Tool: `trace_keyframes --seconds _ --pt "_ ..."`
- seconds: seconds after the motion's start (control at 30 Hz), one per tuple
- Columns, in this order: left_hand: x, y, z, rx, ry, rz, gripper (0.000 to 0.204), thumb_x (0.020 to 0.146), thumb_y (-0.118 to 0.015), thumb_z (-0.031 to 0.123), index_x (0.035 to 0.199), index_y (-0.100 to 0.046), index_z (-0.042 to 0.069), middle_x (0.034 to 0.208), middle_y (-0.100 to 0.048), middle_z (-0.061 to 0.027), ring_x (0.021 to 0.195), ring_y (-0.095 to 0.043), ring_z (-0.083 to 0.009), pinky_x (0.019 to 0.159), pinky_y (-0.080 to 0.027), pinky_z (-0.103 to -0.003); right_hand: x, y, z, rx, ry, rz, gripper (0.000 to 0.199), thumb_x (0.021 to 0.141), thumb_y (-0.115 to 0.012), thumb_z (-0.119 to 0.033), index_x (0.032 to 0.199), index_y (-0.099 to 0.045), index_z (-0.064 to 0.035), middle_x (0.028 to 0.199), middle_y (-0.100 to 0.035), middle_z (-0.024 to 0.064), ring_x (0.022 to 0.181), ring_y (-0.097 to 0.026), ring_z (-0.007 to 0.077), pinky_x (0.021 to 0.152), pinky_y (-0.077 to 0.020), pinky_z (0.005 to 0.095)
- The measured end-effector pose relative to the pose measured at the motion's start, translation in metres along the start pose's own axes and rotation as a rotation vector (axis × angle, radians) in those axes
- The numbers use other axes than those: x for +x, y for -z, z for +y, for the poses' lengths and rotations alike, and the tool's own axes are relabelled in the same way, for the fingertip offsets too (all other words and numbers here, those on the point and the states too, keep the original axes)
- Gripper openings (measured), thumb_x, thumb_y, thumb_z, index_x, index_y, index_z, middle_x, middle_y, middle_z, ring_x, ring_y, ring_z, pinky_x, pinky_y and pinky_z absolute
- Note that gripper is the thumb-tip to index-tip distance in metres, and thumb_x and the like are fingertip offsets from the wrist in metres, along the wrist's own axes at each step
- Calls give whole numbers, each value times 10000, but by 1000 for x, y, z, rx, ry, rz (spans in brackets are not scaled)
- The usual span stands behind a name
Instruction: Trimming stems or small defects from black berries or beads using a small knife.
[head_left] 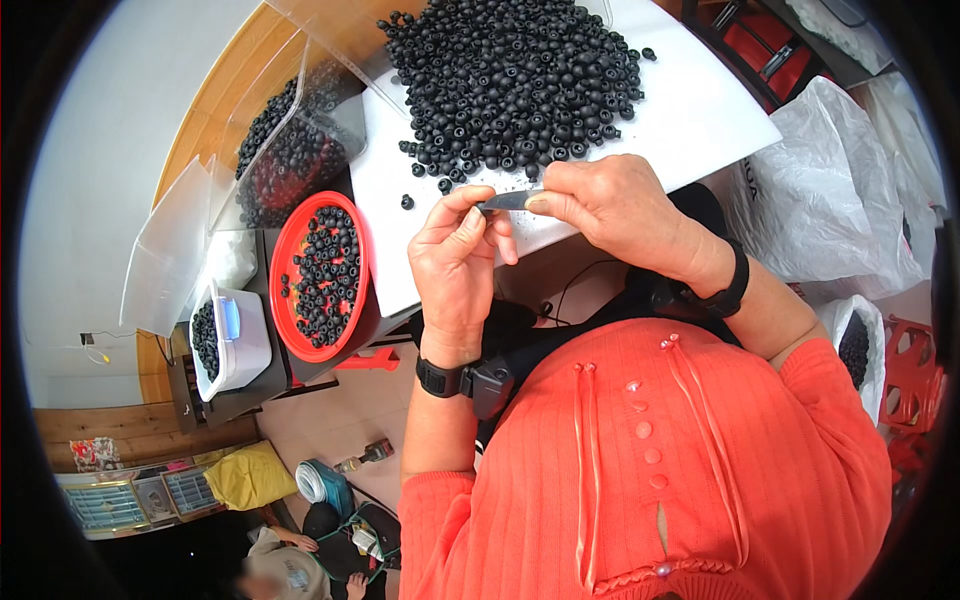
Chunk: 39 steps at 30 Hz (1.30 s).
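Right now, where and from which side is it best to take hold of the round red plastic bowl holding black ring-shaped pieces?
Probably grip the round red plastic bowl at its bare rim, from the person's near-left side. The black ring-shaped pieces fill its middle, the white board borders its right, and a clear plastic bag crowds its far edge.

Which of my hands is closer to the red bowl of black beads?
Left. Your left hand is just to the right of the red bowl, over the white board's edge. Your right hand is farther right, pinching a small grey blade beyond the left hand.
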<state>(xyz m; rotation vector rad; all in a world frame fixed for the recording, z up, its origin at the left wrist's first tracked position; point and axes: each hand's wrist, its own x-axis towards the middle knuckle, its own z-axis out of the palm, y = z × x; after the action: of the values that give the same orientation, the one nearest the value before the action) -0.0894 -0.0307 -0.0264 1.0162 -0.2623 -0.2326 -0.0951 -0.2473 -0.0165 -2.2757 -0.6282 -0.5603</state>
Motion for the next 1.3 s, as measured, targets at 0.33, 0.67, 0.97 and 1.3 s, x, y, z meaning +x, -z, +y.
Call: trace_keyframes --seconds 0.33,0.67,0.97,1.3 --pt "-1 -6 1 54 -17 24 311 997 -584 83 1283 -618 -35 917 -656 -163 674 -618 -223 615 -506 -302 0 0 0 30 -43 17 272 955 -667 -291 802 -636 -68 627 -584 134 572 -607 335 512 -440 416" --pt "-2 -3 0 22 -10 29 290 996 -587 82 1263 -627 -26 928 -667 -161 675 -621 -232 613 -511 -307 -1 0 0 7 -32 7 264 951 -670 -290 804 -641 -72 639 -596 124 578 -611 331 517 -445 415" --pt "-2 -3 -1 26 -16 20 281 997 -585 84 1252 -629 -27 921 -663 -155 669 -621 -232 607 -513 -309 -1 0 0 -10 -18 9 339 959 -637 -361 763 -626 -84 590 -614 122 573 -650 333 511 -484 439" --pt "-2 -3 -1 19 -21 25 265 994 -583 77 1232 -633 -27 931 -668 -163 668 -630 -241 603 -522 -316 -1 0 -1 -31 -9 -11 271 959 -657 -298 805 -636 -76 666 -617 110 591 -614 320 525 -447 411"
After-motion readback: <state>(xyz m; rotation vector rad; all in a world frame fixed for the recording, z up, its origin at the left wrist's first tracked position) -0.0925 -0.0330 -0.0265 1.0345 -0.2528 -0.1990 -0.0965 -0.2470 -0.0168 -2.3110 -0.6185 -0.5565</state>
